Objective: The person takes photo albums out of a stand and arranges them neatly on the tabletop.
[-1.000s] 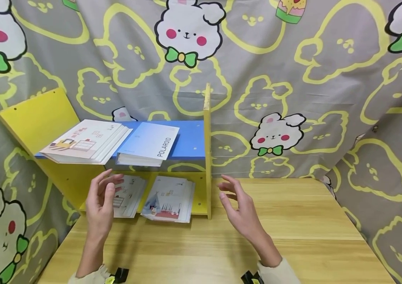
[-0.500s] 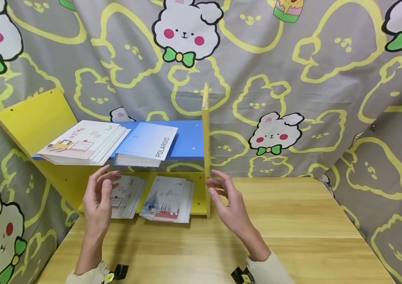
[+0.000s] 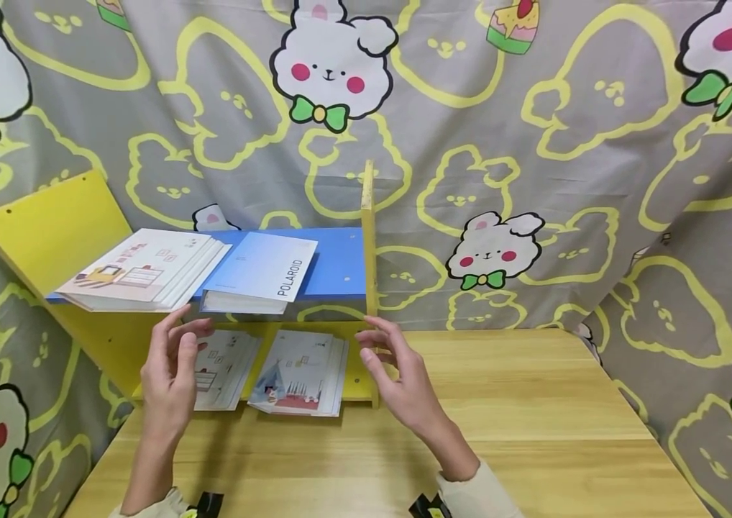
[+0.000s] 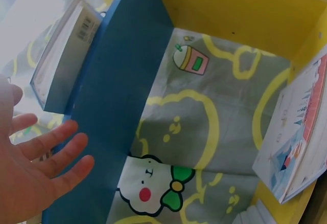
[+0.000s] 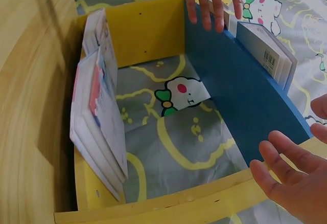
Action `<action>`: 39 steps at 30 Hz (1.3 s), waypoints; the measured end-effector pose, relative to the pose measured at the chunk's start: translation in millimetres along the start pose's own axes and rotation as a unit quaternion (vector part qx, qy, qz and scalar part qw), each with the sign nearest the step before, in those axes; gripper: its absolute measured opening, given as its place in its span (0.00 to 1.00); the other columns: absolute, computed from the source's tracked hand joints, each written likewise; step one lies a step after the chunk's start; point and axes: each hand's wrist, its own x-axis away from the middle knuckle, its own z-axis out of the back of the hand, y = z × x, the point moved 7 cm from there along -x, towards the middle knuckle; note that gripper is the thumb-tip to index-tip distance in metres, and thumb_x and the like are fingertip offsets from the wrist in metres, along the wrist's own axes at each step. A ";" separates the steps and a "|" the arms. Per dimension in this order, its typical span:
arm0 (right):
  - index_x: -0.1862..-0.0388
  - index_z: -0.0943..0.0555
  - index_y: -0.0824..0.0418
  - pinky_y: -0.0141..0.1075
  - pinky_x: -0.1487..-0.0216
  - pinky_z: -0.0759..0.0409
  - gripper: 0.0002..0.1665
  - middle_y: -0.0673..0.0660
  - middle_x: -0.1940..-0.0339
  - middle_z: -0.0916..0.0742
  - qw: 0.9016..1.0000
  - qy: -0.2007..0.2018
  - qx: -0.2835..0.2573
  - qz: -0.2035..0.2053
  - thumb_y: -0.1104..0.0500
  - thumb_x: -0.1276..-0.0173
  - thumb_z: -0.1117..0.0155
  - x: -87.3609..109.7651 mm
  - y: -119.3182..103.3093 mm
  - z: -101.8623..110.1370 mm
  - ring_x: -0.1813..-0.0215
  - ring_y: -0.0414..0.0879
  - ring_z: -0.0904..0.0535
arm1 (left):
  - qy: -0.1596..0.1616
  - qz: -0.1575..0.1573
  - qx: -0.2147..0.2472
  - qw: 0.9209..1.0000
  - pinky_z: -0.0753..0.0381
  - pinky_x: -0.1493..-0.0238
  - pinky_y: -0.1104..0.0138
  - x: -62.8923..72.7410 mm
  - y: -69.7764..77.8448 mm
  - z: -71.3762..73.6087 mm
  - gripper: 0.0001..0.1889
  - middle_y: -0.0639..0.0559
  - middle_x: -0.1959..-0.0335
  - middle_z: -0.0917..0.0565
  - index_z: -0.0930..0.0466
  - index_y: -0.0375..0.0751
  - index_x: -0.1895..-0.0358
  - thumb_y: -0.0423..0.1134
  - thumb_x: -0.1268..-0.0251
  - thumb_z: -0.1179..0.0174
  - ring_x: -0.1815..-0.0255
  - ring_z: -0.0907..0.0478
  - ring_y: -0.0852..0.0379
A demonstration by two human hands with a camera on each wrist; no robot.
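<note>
My left hand hovers in front of the shelf's left part, fingers loosely bent and holding nothing. Past its fingertips, in the head view, a stack of white illustrated books lies on the blue upper board. Beside that stack is a pale blue POLAROID album. On the yellow lower board are more white books, partly behind the left hand, and a stack with a tent picture. My right hand, also holding nothing, overlaps the shelf's yellow right side panel.
The small shelf stands on a wooden table, its blue board showing bare at the right end. A grey curtain with bunny prints hangs behind and at both sides. The yellow left panel leans outward in the head view.
My right hand has moved left, from beside the shelf to in front of its right panel. The left hand stays about where it was. The books have not moved; the head view shifts slightly.
</note>
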 end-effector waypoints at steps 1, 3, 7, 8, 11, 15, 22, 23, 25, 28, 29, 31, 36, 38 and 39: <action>0.24 0.33 0.49 0.48 0.41 0.16 0.28 0.54 0.41 0.16 1.000 -0.001 -0.002 -0.001 0.62 0.19 0.43 -0.4 -0.4 -1.0 0.40 0.49 0.19 | 0.000 -0.002 0.002 1.000 0.23 0.42 0.78 -0.1 0.0 0.6 0.24 0.40 0.42 0.18 0.36 0.43 0.23 0.29 0.18 0.55 0.43 0.20 0.61; 0.24 0.33 0.47 0.48 0.41 0.16 0.28 0.53 0.40 0.16 1.000 -0.003 -0.004 -0.005 0.60 0.19 0.44 -2.2 -1.2 -2.8 0.39 0.49 0.19 | 0.000 -0.004 0.012 1.000 0.22 0.43 0.76 -1.1 0.1 1.3 0.24 0.40 0.43 0.17 0.36 0.43 0.23 0.29 0.18 0.56 0.44 0.19 0.60; 0.25 0.32 0.42 0.47 0.40 0.17 0.27 0.49 0.40 0.16 1.000 -0.007 -0.014 -0.022 0.58 0.18 0.44 -6.3 -1.4 -7.4 0.39 0.45 0.20 | 0.000 0.008 0.038 0.999 0.20 0.43 0.74 -4.0 -3.0 1.8 0.23 0.37 0.43 0.17 0.35 0.42 0.24 0.30 0.17 0.57 0.45 0.18 0.57; 0.25 0.32 0.42 0.47 0.40 0.17 0.27 0.49 0.40 0.16 1.000 -0.008 -0.018 -0.025 0.57 0.18 0.44 -7.5 -1.8 -8.8 0.38 0.45 0.20 | 0.001 0.015 0.048 0.999 0.20 0.43 0.73 -4.4 -4.0 1.8 0.23 0.35 0.43 0.17 0.35 0.42 0.24 0.31 0.17 0.57 0.45 0.17 0.56; 0.26 0.31 0.41 0.46 0.40 0.17 0.26 0.48 0.40 0.16 0.999 -0.010 -0.026 -0.030 0.56 0.18 0.44 -10.7 -3.2 -12.5 0.38 0.45 0.20 | 0.006 0.033 0.087 0.996 0.19 0.43 0.71 -5.6 -6.9 2.7 0.22 0.29 0.44 0.19 0.33 0.39 0.26 0.31 0.17 0.56 0.47 0.16 0.52; 0.26 0.32 0.40 0.48 0.40 0.17 0.26 0.49 0.40 0.16 0.999 -0.012 -0.040 -0.031 0.56 0.18 0.45 -15.4 -6.1 -16.2 0.37 0.46 0.20 | 0.009 0.039 0.104 0.994 0.18 0.44 0.71 -8.0 -7.4 3.9 0.21 0.29 0.45 0.18 0.32 0.36 0.27 0.31 0.17 0.55 0.48 0.16 0.52; 0.25 0.32 0.44 0.45 0.41 0.16 0.26 0.57 0.40 0.16 0.996 -0.016 -0.081 -0.038 0.57 0.18 0.45 -23.8 -9.3 -23.8 0.37 0.54 0.20 | -0.010 0.030 0.120 0.992 0.17 0.45 0.72 -13.9 -2.5 1.3 0.21 0.40 0.48 0.13 0.34 0.31 0.26 0.31 0.17 0.55 0.51 0.13 0.55; 0.25 0.32 0.45 0.44 0.40 0.17 0.26 0.59 0.40 0.16 0.995 -0.017 -0.090 -0.043 0.57 0.18 0.45 -24.9 -9.4 -25.0 0.37 0.55 0.20 | -0.013 0.030 0.123 0.992 0.17 0.46 0.72 -14.8 -2.1 0.8 0.21 0.41 0.49 0.12 0.35 0.31 0.26 0.31 0.17 0.55 0.52 0.13 0.55; 0.24 0.32 0.46 0.42 0.39 0.18 0.26 0.60 0.40 0.16 0.993 -0.020 -0.105 -0.053 0.58 0.18 0.45 -26.5 -9.3 -27.8 0.37 0.55 0.20 | -0.018 0.033 0.125 0.991 0.17 0.46 0.72 -16.2 -1.5 -0.1 0.22 0.42 0.49 0.12 0.35 0.31 0.26 0.31 0.17 0.55 0.52 0.13 0.56; 0.24 0.33 0.48 0.42 0.37 0.19 0.26 0.62 0.40 0.16 0.990 -0.021 -0.125 -0.063 0.58 0.18 0.45 -29.3 -9.9 -31.5 0.39 0.52 0.19 | -0.025 0.042 0.125 0.991 0.16 0.47 0.72 -18.0 -1.8 -1.1 0.22 0.42 0.49 0.12 0.36 0.32 0.25 0.32 0.17 0.55 0.51 0.13 0.56; 0.24 0.33 0.49 0.43 0.37 0.19 0.26 0.62 0.40 0.16 0.989 -0.023 -0.132 -0.064 0.58 0.17 0.46 -30.6 -10.3 -32.8 0.39 0.52 0.19 | -0.027 0.042 0.122 0.991 0.16 0.47 0.72 -18.8 -1.6 -1.1 0.22 0.42 0.49 0.12 0.36 0.32 0.25 0.32 0.17 0.56 0.51 0.13 0.56; 0.24 0.33 0.50 0.44 0.37 0.19 0.25 0.61 0.41 0.16 0.987 -0.025 -0.144 -0.064 0.58 0.17 0.46 -33.8 -12.0 -34.9 0.39 0.51 0.18 | -0.028 0.044 0.116 0.992 0.16 0.47 0.72 -20.7 -1.2 -0.6 0.22 0.42 0.49 0.12 0.36 0.33 0.25 0.32 0.16 0.56 0.51 0.13 0.56; 0.25 0.33 0.50 0.49 0.41 0.16 0.25 0.61 0.41 0.16 0.985 -0.032 -0.160 -0.056 0.59 0.17 0.46 -41.8 -18.2 -40.0 0.41 0.51 0.17 | -0.026 0.056 0.109 0.992 0.16 0.48 0.72 -25.7 0.3 0.7 0.22 0.42 0.51 0.12 0.35 0.35 0.25 0.34 0.16 0.55 0.52 0.13 0.55; 0.25 0.33 0.51 0.51 0.43 0.15 0.25 0.63 0.41 0.15 0.984 -0.033 -0.169 -0.052 0.60 0.17 0.46 -44.2 -20.1 -42.3 0.42 0.55 0.17 | -0.031 0.062 0.110 0.991 0.16 0.48 0.72 -26.5 0.7 0.1 0.22 0.41 0.52 0.12 0.35 0.36 0.25 0.35 0.16 0.55 0.52 0.13 0.54; 0.25 0.33 0.52 0.51 0.43 0.15 0.25 0.63 0.42 0.15 0.983 -0.034 -0.173 -0.050 0.60 0.17 0.47 -45.5 -20.7 -43.6 0.42 0.57 0.17 | -0.032 0.066 0.113 0.991 0.16 0.48 0.72 -26.8 0.7 -0.2 0.22 0.40 0.52 0.13 0.35 0.36 0.25 0.36 0.16 0.55 0.52 0.13 0.54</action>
